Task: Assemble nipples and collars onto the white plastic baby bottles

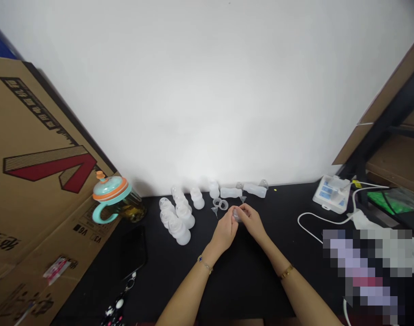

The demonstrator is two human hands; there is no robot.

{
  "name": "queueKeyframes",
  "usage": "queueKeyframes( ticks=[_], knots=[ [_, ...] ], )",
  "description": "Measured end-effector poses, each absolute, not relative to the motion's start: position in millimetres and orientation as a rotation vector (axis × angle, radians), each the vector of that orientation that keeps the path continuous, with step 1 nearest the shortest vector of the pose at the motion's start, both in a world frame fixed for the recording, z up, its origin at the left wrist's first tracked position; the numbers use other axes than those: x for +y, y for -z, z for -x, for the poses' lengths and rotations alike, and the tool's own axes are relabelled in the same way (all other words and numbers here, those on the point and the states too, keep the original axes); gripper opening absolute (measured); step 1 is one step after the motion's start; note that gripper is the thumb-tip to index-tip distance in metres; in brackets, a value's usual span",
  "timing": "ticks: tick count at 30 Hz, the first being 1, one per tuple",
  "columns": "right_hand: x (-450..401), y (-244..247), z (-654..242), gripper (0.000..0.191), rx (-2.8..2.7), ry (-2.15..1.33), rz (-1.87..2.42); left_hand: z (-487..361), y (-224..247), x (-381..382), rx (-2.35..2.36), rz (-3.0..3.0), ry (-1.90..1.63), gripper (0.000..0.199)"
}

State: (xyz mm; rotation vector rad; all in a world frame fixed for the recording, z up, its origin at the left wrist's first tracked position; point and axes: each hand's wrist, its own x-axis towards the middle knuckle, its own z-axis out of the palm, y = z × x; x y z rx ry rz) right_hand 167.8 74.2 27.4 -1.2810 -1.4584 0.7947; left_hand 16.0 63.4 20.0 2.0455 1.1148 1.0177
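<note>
My left hand (226, 227) and my right hand (252, 221) meet over the black table, fingers closed around a small translucent piece (236, 216). Fingers cover most of it, so its exact kind is unclear. Just beyond lie two translucent rings (223, 205), with a clear nipple (215, 211) to their left and another nipple (243, 199) to their right. Behind these, a milky bottle body (231, 193) rests on its side, and a second bottle body (254, 190) lies farther right. Clear domed caps (263, 183) sit by them. Several capped baby bottles (179, 231) stand left of my hands.
A teal-lidded jug (117, 199) and a black phone (134, 251) with a beaded strap are at the left, beside a large cardboard box (33, 181). To the right are a white power strip (332, 194), a looping white cable (309, 214) and a blurred-out item. A white wall rises behind.
</note>
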Motion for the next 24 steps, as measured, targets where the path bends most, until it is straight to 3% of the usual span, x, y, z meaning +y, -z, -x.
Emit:
queueKeyframes(
  ticks=[24],
  knots=[
    [70.5,-29.1,-176.2,0.029,-1.651,-0.632,1.278,-16.8,-24.8,62.9,1.007,-1.792,-1.052,0.035]
  ],
)
